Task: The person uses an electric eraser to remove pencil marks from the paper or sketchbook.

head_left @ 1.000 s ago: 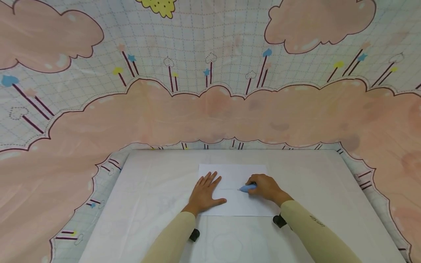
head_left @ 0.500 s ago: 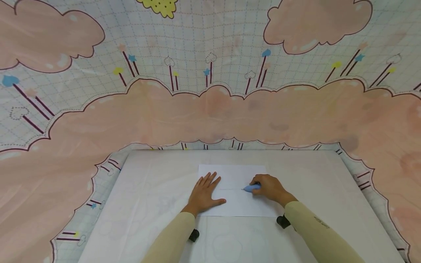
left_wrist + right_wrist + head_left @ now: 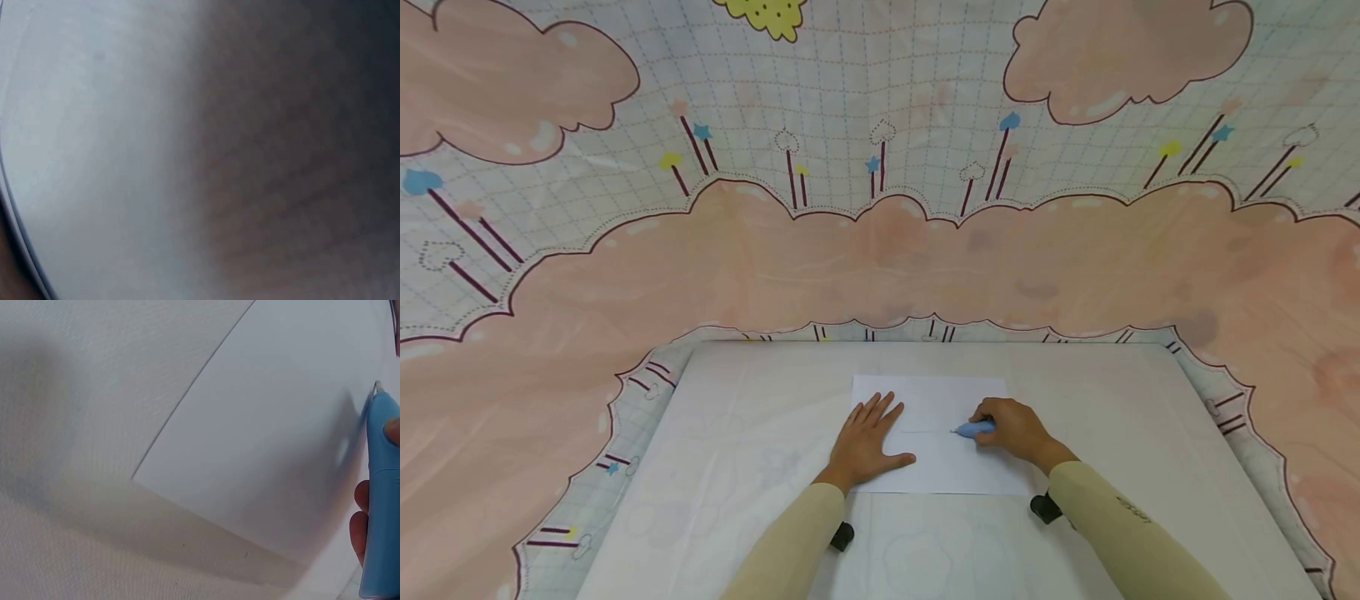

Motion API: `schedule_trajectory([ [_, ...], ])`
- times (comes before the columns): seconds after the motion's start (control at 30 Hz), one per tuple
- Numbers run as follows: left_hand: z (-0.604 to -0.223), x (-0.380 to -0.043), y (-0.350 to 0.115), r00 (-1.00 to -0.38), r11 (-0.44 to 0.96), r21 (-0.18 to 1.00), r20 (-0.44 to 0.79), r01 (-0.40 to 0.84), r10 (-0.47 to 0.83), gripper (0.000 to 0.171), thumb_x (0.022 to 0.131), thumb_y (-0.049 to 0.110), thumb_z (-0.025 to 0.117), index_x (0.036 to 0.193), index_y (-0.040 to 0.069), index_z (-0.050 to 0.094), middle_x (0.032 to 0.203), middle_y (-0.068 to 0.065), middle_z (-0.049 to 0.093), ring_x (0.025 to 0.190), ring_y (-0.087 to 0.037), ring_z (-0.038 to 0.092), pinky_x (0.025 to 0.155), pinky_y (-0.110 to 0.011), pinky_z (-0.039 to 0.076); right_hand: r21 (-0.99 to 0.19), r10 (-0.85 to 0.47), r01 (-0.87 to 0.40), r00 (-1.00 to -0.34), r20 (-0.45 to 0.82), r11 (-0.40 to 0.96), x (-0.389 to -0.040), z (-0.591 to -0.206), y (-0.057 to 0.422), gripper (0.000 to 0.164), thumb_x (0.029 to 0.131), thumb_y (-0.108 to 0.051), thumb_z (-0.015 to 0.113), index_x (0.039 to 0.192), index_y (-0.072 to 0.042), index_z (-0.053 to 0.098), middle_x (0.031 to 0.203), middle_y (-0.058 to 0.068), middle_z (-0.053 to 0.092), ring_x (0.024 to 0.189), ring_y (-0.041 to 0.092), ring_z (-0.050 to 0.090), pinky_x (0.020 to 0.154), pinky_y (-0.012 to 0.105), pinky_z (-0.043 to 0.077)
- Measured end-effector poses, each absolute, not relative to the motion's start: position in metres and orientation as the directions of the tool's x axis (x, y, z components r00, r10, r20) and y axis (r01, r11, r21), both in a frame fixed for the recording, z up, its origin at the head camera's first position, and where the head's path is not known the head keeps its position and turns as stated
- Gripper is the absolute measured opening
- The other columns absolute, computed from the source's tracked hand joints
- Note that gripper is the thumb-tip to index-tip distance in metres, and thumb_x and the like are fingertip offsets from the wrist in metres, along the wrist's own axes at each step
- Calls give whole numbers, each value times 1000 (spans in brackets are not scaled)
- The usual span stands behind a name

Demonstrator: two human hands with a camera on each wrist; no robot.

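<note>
A white sheet of paper [image 3: 932, 400] lies on the white-covered table. My left hand [image 3: 861, 450] rests flat on its left part, fingers spread and thumb out. In my right hand [image 3: 1017, 432] is a thick light-blue pen-shaped tool [image 3: 974, 428], its tip pointing left at the paper. A faint line [image 3: 921, 432] runs between the left hand and that tip. The right wrist view shows the tool's blue body [image 3: 382, 487] and small metal tip, with fingertips [image 3: 359, 537] curled round it. Only a blurred surface and dark shading appear in the left wrist view.
The white table cover [image 3: 760, 417] spreads on all sides of the paper. A patterned pink and white cloth [image 3: 880, 267] hangs behind the table and down its sides. Dark wrist devices [image 3: 1045, 507] sit under both forearms.
My right hand has slid slightly right with the blue tool over the first half second, then held still. The faint line reaches a little farther right. My left hand has stayed in place.
</note>
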State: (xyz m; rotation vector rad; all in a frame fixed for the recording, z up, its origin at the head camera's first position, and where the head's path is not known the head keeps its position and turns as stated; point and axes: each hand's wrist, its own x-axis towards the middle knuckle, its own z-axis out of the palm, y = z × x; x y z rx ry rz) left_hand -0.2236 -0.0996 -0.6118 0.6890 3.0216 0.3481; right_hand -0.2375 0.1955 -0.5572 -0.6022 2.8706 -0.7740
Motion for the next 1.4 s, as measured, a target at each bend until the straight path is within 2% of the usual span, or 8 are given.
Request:
schedule_trajectory([
  [0.4,-609,-224,-97,-906,878,239,19,414,422,95,82,80,46,157,26,25,166,3,14,153,-20,8,124,-45,10,-509,-447,-394,-895,20,765,-245,-563,187,22,78,-17,82,98,-12,75,98,-3,71,91,14,65,87,40,56],
  [0.77,-612,-223,-98,-902,875,227,51,428,428,94,82,81,46,156,25,29,165,2,19,153,-22,13,123,-47,16,-518,-439,-378,-899,6,767,-244,-563,173,23,78,-16,83,98,-11,75,99,-2,71,91,15,64,90,42,55],
  [1.4,-609,-223,-98,-905,874,256,6,413,426,96,82,80,47,157,25,25,166,3,13,153,-21,7,124,-46,9,-479,-418,-380,-908,29,791,-238,-561,193,23,77,-17,84,97,-13,75,98,-3,71,90,14,65,87,41,56],
])
